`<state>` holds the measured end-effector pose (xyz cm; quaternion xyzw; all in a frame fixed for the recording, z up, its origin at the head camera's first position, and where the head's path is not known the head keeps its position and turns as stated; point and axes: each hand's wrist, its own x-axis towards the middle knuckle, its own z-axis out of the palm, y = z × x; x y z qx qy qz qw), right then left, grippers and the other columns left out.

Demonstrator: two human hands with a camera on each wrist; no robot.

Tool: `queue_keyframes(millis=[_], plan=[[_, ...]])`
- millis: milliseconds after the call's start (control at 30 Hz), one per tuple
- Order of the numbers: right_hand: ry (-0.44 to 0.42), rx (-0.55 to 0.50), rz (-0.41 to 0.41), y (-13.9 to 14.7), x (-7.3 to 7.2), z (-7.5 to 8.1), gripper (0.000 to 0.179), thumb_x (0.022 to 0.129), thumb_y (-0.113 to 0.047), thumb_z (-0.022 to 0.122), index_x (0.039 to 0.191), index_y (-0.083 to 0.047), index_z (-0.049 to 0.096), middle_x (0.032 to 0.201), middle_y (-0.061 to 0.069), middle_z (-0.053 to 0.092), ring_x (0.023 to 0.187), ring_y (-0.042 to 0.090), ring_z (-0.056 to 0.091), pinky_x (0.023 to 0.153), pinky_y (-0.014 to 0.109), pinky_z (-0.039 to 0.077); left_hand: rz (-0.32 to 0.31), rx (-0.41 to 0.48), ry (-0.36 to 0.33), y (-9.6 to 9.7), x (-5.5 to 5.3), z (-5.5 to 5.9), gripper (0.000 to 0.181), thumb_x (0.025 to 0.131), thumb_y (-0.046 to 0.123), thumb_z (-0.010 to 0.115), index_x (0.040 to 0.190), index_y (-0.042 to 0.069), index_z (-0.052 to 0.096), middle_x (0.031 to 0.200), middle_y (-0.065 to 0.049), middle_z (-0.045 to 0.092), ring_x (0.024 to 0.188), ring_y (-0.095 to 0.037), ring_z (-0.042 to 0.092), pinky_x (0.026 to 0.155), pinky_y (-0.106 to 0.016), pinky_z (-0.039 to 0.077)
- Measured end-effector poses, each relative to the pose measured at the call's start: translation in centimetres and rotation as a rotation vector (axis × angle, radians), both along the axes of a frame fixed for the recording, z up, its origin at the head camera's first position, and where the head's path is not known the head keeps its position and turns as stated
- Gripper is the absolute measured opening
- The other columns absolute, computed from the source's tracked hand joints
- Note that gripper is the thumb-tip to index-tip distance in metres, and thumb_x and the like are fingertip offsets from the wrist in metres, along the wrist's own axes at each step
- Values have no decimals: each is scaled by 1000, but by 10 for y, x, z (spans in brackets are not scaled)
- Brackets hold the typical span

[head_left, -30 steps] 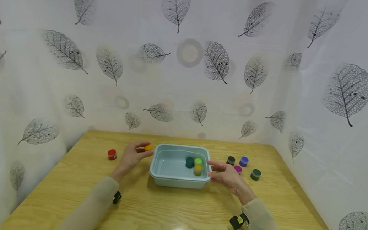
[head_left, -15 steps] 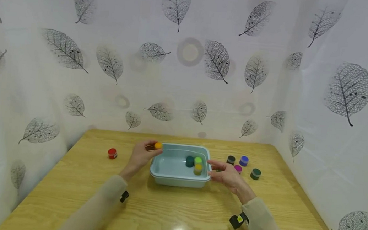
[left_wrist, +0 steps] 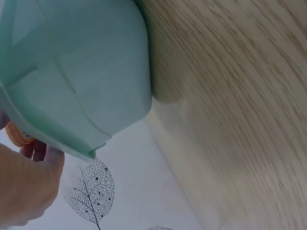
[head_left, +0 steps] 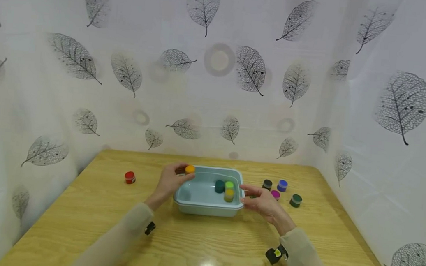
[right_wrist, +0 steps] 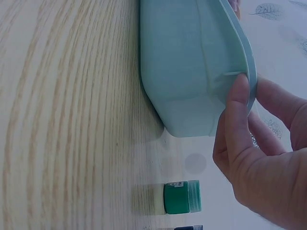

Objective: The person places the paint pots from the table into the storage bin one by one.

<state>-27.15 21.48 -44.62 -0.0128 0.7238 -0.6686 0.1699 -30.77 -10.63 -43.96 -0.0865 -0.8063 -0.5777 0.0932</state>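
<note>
My left hand point(head_left: 168, 183) pinches a small orange-lidded paint jar point(head_left: 189, 170) over the left end of a pale blue-green plastic basin point(head_left: 207, 210). The left wrist view catches the orange jar point(left_wrist: 18, 135) at the edge, partly hidden by fingers and the basin's rim. With thumb and fingers on either side of the rim, my right hand point(right_wrist: 261, 158) holds the basin's right end. Inside the basin, towards the right, stand a dark teal jar point(head_left: 219, 186), a light green jar point(head_left: 229, 185) and a yellow jar point(head_left: 229, 195).
A red jar point(head_left: 130, 177) stands on the wooden table point(head_left: 205, 243) at left. Beyond my right hand are black point(head_left: 267, 184), blue point(head_left: 282, 185), magenta point(head_left: 275, 195) and dark green jars point(head_left: 295, 200). A green jar point(right_wrist: 177, 197) sits near the basin's right end. A leaf-print curtain point(head_left: 215, 100) hangs behind.
My left hand has carried the orange jar rightwards, from beside the basin to over its left end. The right hand and the basin have stayed in place.
</note>
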Motion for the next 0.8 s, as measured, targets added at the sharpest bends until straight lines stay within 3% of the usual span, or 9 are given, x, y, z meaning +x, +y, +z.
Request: queue_keyframes(millis=[433,800], plan=[[1,7,-1,-1,1,1,56,91,-6,68,143,-3,48,136,24,42,94,17,62,89,33,59,-38,-100,-36,27,6,3,41,78,12,82,116,10,68,110,-5,69,102,-21,64,90,-38,56],[2,12,13,0,1,1,57,92,-7,67,144,-4,47,136,24,42,94,16,62,90,33,58,-139,-207,-109,51,8,4,32,82,13,79,112,10,69,105,-4,69,96,-19,65,82,-32,58]])
